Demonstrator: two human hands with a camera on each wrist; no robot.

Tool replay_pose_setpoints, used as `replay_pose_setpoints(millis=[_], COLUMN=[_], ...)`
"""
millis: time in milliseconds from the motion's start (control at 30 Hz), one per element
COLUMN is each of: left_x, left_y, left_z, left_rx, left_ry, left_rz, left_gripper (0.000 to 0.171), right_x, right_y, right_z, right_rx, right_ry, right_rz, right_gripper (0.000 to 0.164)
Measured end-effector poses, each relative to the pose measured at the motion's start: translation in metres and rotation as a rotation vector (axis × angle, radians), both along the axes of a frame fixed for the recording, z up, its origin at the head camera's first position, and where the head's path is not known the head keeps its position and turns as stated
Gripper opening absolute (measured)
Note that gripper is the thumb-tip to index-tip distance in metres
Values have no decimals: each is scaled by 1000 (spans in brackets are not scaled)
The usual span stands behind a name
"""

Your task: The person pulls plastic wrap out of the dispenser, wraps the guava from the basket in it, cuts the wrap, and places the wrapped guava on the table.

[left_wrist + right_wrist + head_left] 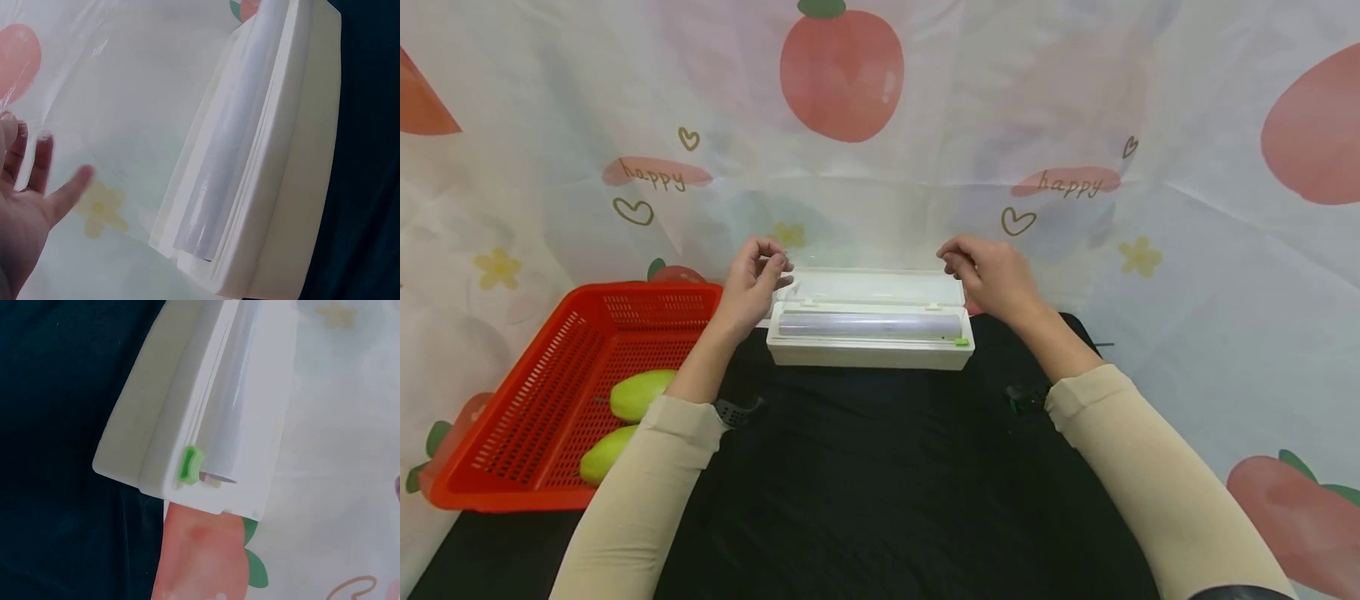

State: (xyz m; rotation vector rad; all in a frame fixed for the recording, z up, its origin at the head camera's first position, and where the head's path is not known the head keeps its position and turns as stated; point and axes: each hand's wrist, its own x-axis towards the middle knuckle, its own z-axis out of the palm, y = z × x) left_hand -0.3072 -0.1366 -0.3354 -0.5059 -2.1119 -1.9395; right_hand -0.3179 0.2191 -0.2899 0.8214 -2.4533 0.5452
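Note:
A white plastic wrap dispenser stands at the back of the table, its lid tipped back against the curtain. Inside lies a roll of clear plastic wrap, and a green slide cutter sits at the right end of its front edge. Above the left end my left hand pinches the sheer film between thumb and forefinger, other fingers spread. My right hand is raised over the right end, thumb and fingertips together at the film's other side. The film barely shows in the head view.
A red basket with green fruits stands at the left, beside my left forearm. Black cloth covers the table. A printed curtain hangs right behind the dispenser.

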Motion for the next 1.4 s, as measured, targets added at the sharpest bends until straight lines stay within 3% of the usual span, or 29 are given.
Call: replay_pose_setpoints(millis=[167,467,667,800,1167,1400], left_x=[1,-3,-9,-11,-8,-2], left_y=[-2,-5,-11,-14,-23,-21], left_z=[0,0,0,-2,-4,2], left_rx=[15,-33,-204,-325,-539,-616], left_ry=[-33,37,16,43,54,132], left_rz=[-64,-84,-167,-200,-90,84], left_gripper=[14,7,23,29,31,29], right_x=[-1,-2,0,1,2,3], right_y=[-2,-3,-5,-6,-7,-9], right_z=[3,5,9,9,10,13], right_rx=[-16,-34,-34,-28,6,-1], right_ry=[11,29,26,17,22,45], right_rz=[7,24,25,11,7,12], right_gripper=[14,14,14,15,15,15])
